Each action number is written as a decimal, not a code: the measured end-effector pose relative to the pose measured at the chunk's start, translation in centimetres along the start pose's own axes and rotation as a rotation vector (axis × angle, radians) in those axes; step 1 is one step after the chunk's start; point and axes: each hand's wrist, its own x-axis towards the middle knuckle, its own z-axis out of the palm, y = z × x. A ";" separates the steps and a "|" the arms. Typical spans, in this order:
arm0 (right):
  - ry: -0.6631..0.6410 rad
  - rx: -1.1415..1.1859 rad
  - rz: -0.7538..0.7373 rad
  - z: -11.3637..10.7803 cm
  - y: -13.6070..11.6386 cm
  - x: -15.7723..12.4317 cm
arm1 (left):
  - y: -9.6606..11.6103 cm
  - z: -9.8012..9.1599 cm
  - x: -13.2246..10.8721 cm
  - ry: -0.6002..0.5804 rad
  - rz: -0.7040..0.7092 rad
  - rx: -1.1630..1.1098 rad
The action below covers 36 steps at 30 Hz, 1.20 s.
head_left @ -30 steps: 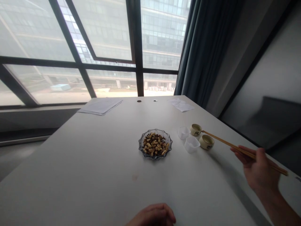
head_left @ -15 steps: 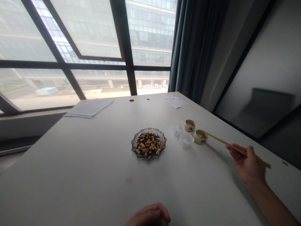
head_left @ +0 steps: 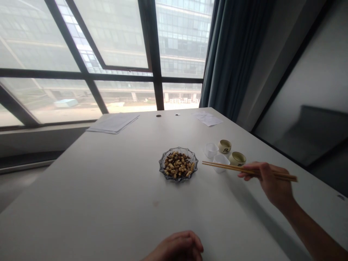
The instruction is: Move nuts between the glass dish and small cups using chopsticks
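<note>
Two chopsticks (head_left: 227,167) level in R hand (head_left: 272,183); L hand (head_left: 176,248) fisted.

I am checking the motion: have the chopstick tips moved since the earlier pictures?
Yes. The chopsticks in the right hand swung left: tips earlier at the beige cups, now near the glass dish.

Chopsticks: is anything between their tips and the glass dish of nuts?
Nothing visible. The right hand holds the chopsticks, tips just short of the glass dish; only bare table lies between. The small cups stand farther back, beside the dish.
</note>
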 end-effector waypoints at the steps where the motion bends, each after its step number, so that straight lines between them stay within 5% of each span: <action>1: -0.069 -0.023 -0.001 1.2 -0.8 0.9 | 0.0 -0.1 0.1 -0.018 -0.013 0.002; 6: -0.327 -0.136 0.079 8.0 -3.0 5.4 | 0.1 0.0 0.2 -0.052 -0.021 0.007; 11: -0.567 -0.489 -0.013 13.7 -3.4 8.5 | -0.2 0.6 -0.2 -0.021 0.049 0.003; 17: -0.589 -0.601 -0.063 17.9 -2.8 10.3 | 0.1 -0.4 0.5 -0.041 -0.034 0.080; 22: -0.584 -0.547 0.037 18.2 -1.0 10.7 | 0.6 -0.4 0.8 -0.061 -0.035 0.114; 30: -0.580 -0.339 0.176 15.4 0.2 9.0 | 0.2 -1.0 0.9 -0.050 -0.045 0.111; 36: -0.363 -0.124 0.142 12.6 1.1 6.2 | 0.3 -0.7 0.8 -0.050 -0.050 0.091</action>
